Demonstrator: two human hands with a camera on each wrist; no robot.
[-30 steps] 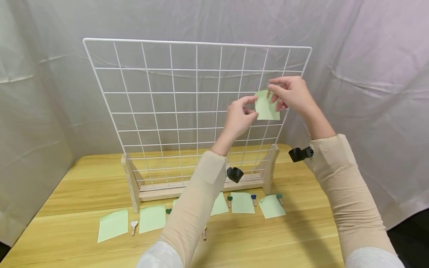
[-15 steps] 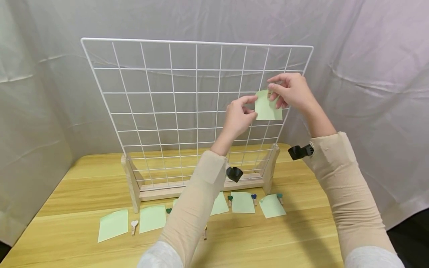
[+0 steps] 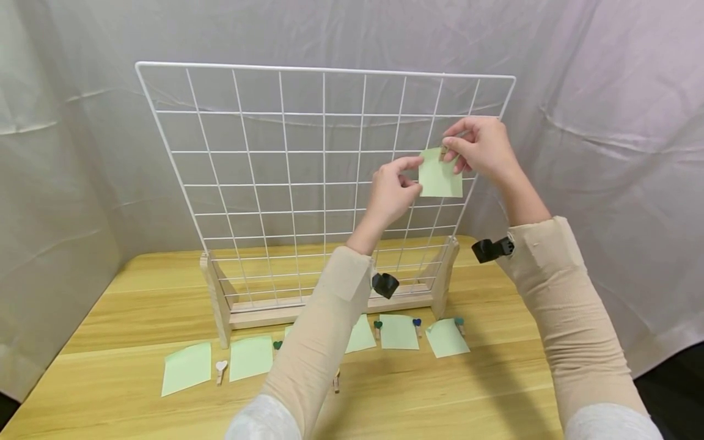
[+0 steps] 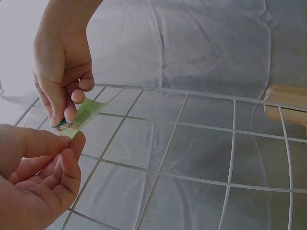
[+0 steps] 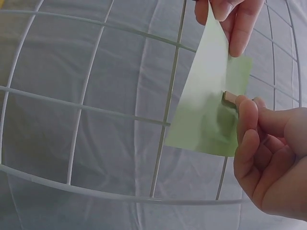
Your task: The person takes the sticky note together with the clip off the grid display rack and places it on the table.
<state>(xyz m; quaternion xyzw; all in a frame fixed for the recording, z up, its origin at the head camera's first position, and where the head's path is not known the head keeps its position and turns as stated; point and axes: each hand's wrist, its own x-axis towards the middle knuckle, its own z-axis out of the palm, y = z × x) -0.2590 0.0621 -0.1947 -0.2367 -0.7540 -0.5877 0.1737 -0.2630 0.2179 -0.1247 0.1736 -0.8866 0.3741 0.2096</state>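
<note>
At the upper right of a white wire grid (image 3: 323,152), a pale green paper note (image 3: 440,178) is held up in front of the wires. My left hand (image 3: 392,190) pinches its left edge between thumb and fingertips. Along the note's top edge, my right hand (image 3: 480,150) pinches a small wooden clothespin (image 5: 230,97). The left wrist view shows a dark green tip on that clothespin, mostly covered by fingers. The note bends away from the wires in the right wrist view. Whether the clothespin grips a wire, I cannot tell.
The grid stands in a wooden base (image 3: 264,315) on a wood-grain table (image 3: 418,403). In front lie several green notes (image 3: 187,369) and heart-topped clothespins (image 3: 221,371), some hidden under the left sleeve (image 3: 313,342). Grey cloth (image 3: 66,153) hangs behind and at both sides.
My right hand has shifted slightly upward with its fingers closer over the clothespin. The note's right side has swung out a little. My left hand stays nearly still.
</note>
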